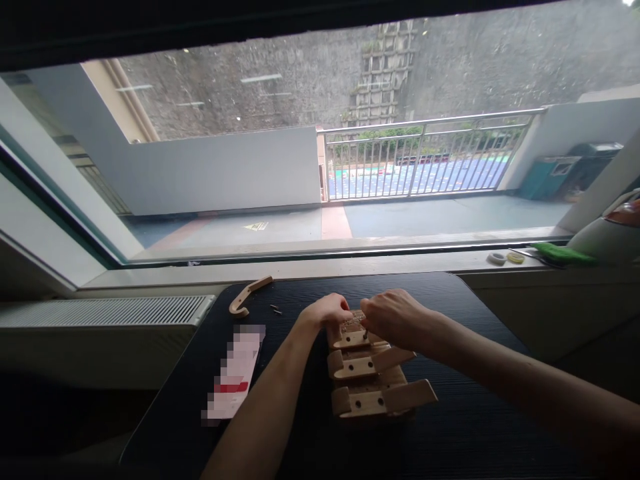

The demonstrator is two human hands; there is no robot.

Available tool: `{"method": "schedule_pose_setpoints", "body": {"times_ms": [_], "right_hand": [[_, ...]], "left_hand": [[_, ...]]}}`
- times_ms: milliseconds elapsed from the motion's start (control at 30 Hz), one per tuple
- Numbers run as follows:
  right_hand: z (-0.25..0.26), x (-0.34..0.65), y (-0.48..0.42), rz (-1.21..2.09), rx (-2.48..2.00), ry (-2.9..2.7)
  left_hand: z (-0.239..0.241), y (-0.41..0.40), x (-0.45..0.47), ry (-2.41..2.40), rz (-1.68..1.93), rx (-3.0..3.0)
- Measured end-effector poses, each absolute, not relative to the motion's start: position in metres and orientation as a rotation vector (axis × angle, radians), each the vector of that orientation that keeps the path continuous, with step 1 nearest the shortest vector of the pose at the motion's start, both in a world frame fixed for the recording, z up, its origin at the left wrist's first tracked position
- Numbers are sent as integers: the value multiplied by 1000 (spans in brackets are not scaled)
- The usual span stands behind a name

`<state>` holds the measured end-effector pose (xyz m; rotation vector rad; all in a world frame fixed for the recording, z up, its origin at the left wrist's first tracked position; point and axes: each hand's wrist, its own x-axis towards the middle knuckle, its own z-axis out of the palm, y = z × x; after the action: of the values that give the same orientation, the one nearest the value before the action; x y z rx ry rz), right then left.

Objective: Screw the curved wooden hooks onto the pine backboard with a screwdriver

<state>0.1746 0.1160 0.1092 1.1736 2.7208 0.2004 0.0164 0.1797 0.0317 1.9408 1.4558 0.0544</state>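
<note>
A wooden board point(385, 381) lies on the black table, with several curved wooden hooks fixed across it. Dark round holes or screw heads show in the near hooks point(365, 366). My left hand point(327, 311) is closed on the far left end of the board, its fingertips partly hidden. Above the far hook point(351, 339), my right hand point(393, 317) is closed in a pinch. A short, thin, screw-like shaft point(365, 333) stands out below its fingers at that hook's right hole. Whatever else the right fingers cover cannot be seen.
A loose wooden hook point(246, 299) and small screws point(276, 309) lie on the table's point(460, 413) far left. A pixelated phone-like object point(237, 377) is left of my forearm. Tape rolls point(497, 258) and a green item point(563, 253) rest on the windowsill. A radiator point(100, 313) stands left.
</note>
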Motion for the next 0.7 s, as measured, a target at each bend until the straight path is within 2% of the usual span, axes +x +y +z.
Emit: {"method": "schedule_pose_setpoints", "body": {"times_ms": [267, 500, 600, 700], "right_hand": [[99, 180, 109, 88, 1235, 2836], [107, 189, 99, -5, 1237, 2904], [114, 189, 93, -39, 1217, 2985], [121, 189, 83, -45, 1282, 3074]], "left_hand": [[26, 187, 9, 1492, -130, 1849], [20, 164, -4, 1438, -65, 1749], [19, 150, -8, 1385, 173, 1608], [13, 134, -10, 1269, 602, 1362]]}}
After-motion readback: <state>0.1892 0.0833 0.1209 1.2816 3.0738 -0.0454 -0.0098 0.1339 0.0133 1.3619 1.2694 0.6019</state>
